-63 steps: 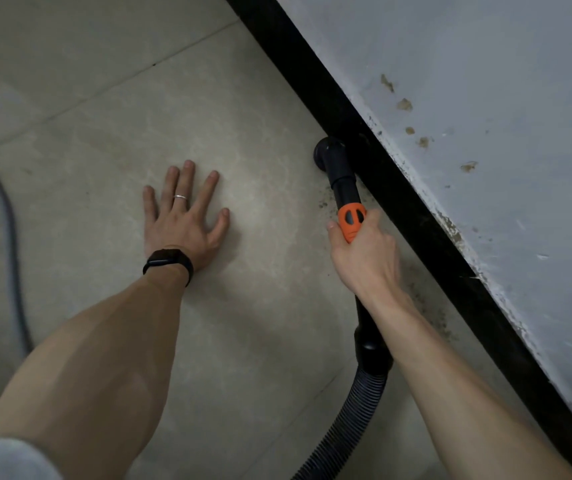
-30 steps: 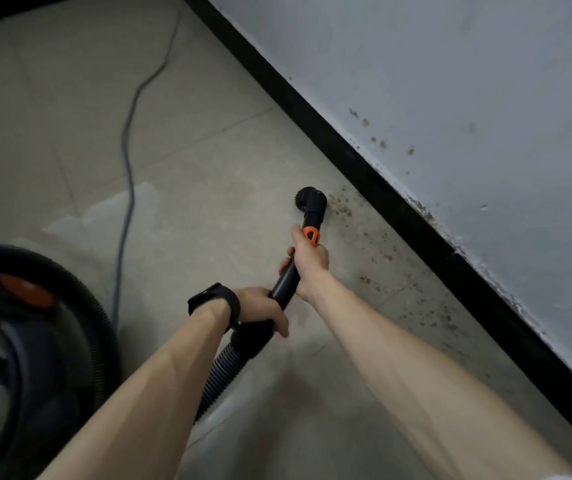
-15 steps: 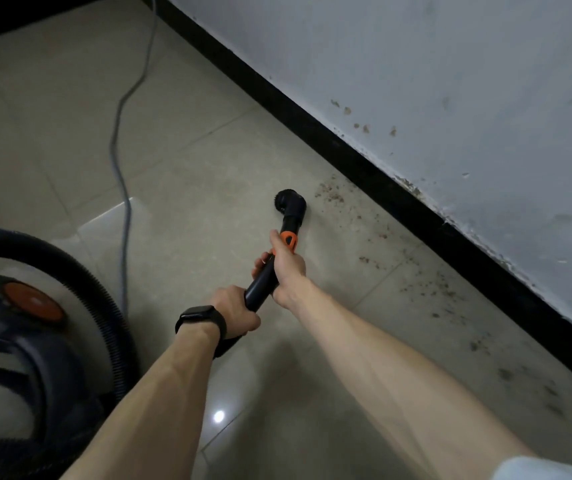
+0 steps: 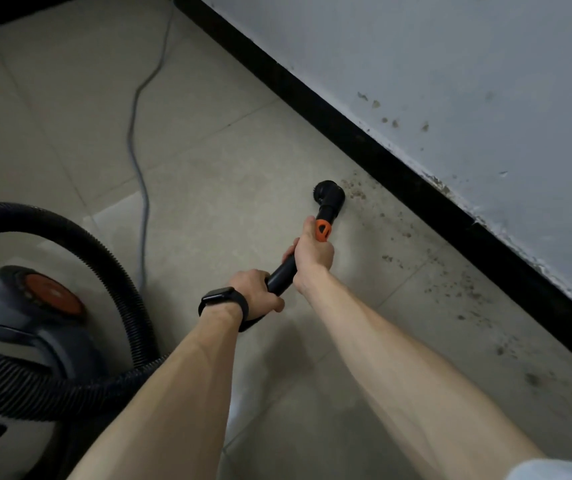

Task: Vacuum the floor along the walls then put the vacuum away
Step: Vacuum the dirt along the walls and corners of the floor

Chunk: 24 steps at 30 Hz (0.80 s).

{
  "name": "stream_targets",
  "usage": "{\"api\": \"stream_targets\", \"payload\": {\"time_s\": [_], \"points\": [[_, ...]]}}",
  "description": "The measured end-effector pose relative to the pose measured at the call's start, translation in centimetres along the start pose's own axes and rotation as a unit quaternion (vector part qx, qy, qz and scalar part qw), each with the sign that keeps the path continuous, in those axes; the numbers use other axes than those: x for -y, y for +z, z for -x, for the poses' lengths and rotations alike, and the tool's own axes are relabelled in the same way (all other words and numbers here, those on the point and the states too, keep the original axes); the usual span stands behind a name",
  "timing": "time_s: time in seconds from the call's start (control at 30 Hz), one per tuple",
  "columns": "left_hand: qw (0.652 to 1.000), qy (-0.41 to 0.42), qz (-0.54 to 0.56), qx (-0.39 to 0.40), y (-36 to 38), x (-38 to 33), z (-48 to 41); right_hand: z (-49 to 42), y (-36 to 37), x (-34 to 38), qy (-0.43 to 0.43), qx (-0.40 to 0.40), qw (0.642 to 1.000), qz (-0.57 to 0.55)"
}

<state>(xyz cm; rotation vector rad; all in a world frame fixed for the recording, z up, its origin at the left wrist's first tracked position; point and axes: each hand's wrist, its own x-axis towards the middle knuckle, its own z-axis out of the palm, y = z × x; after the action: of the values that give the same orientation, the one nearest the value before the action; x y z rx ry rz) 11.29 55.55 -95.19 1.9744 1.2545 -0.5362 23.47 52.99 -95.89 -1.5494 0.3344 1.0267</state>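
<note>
Fingers of your left hand (image 4: 255,289) and right hand (image 4: 312,252) curl tight round the wand (image 4: 282,271), brush head (image 4: 329,195) on the floor (image 4: 208,168) at 1 o'clock.
Keep it flat and push slowly to the crumbs (image 4: 468,289) at 3 o'clock, right up to the black wall strip (image 4: 399,174); the vacuum (image 4: 28,327) sits at 8 o'clock.

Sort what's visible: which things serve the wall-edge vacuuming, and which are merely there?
In use: black vacuum wand with orange collar, gripped by left hand and right hand; round black brush nozzle; black ribbed hose; dark canister vacuum body; grey power cord; brown dirt specks beside the black skirting.
Merely there: black wrist smartwatch; stained pale grey wall.
</note>
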Motion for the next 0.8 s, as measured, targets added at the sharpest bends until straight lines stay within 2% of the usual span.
{"api": "stream_targets", "payload": {"time_s": [0.2, 0.4, 0.8], "points": [[0.997, 0.041, 0.019, -0.064, 1.0, -0.7, -0.9, -1.4, -0.4, 1.7, -0.007, -0.003, 1.000, -0.014], [0.988, 0.085, -0.015, -0.126, 1.3, -1.4, -2.0, -2.6, -0.2, 3.1, -0.016, -0.018, 1.000, -0.019], [0.977, 0.102, -0.044, -0.183, 3.0, -3.7, -4.4, -5.5, -0.5, 4.1, -0.048, -0.072, 0.996, 0.008]]}}
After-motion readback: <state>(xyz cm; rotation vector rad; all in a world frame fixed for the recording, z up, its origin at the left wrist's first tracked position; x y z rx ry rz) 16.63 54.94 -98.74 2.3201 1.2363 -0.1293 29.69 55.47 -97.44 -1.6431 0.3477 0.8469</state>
